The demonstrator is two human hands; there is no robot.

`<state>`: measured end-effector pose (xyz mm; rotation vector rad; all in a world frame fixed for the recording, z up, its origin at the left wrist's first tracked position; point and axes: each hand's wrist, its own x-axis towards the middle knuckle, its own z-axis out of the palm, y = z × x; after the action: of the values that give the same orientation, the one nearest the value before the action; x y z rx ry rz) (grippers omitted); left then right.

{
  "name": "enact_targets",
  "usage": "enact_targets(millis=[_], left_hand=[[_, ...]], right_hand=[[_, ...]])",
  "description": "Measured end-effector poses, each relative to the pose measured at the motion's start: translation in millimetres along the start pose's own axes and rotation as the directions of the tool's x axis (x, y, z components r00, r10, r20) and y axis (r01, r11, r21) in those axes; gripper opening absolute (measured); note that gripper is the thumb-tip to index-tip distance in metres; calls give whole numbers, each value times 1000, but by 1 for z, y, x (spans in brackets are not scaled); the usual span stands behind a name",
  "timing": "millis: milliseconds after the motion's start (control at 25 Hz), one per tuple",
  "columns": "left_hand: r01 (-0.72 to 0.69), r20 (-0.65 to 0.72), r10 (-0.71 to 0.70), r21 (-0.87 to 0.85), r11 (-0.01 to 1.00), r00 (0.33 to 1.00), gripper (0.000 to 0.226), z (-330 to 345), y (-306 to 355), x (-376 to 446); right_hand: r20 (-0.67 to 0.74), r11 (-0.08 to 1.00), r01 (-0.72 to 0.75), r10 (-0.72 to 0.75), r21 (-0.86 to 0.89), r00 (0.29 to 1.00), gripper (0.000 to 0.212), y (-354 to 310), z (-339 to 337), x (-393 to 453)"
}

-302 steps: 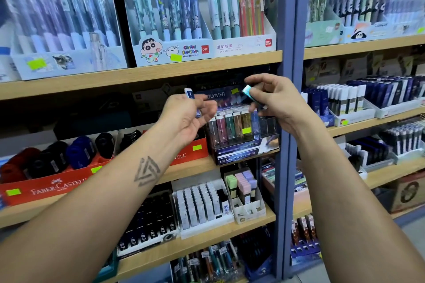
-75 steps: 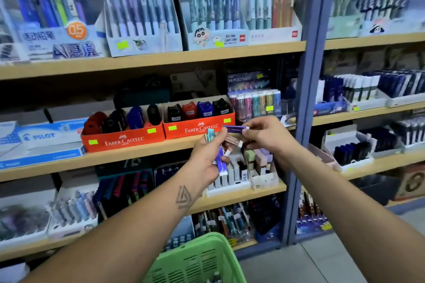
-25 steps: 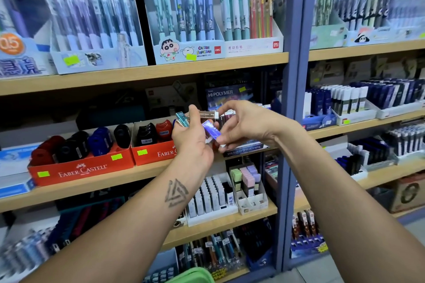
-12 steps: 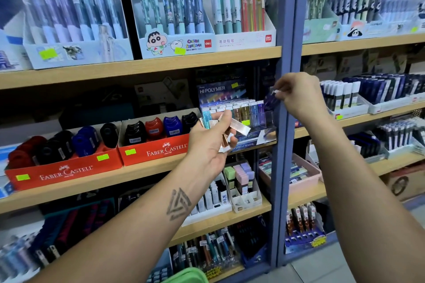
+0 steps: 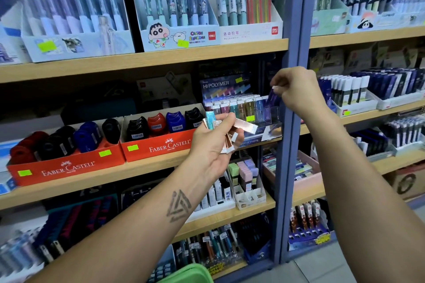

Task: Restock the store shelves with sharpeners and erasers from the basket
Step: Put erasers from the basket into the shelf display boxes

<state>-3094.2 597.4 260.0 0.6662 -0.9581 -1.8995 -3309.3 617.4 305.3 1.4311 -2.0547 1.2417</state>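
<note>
- Green basket (image 5: 188,274) rim shows at the near bottom edge.
- Left hand (image 5: 212,145), mid-scene, has its grip clamped on a fan of slim erasers (image 5: 230,131), copper and teal.
- Right hand (image 5: 296,92), farther right, pinches a purple eraser (image 5: 272,99) at the clear display rack (image 5: 243,110) on the shelf (image 5: 142,167).
- Sharpeners (image 5: 158,125) fill red cartons at far left.

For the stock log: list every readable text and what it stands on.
"FABER-CASTELL": left red cardboard sharpener tray
"FABER-CASTELL": right red cardboard sharpener tray
"HI-POLYMER": dark blue eraser display card
"CRAYON SHINCHAN", "deli": pale blue cartoon pen box
"MECHANICAL": white pencil box
Yellow-green price stickers: unreadable.
</note>
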Motion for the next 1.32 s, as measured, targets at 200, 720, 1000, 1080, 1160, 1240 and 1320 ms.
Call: enact_targets(millis=[200, 720, 1000, 1080, 1160, 1240, 1320], left_hand=[[8, 22, -7, -22, 1000, 1000, 17, -4, -1, 1], [-102, 15, 105, -111, 989, 994, 13, -4, 6, 5], [-29, 37, 29, 13, 999, 999, 37, -11, 17, 2], [-28, 76, 23, 67, 997, 997, 44, -16, 17, -1], [-42, 106, 30, 114, 993, 994, 32, -16, 14, -3], [-43, 117, 27, 141, 989, 993, 17, -16, 12, -3], [-47, 122, 28, 158, 986, 992, 15, -17, 9, -2]], right_hand=[[72, 993, 49, -42, -109, 997, 15, -4, 11, -6], [643, 859, -194, -188, 475, 743, 25, -56, -18, -32], [109, 926, -68, 29, 371, 994, 18, -18, 5, -10], [71, 920, -59, 34, 387, 997, 15, -16, 8, -9], [75, 918, -52, 25, 393, 997, 14, -19, 9, -11], [94, 940, -24, -9, 341, 996, 12, -22, 10, -12], [103, 952, 1, -34, 305, 994, 10, -25, 12, -13]])
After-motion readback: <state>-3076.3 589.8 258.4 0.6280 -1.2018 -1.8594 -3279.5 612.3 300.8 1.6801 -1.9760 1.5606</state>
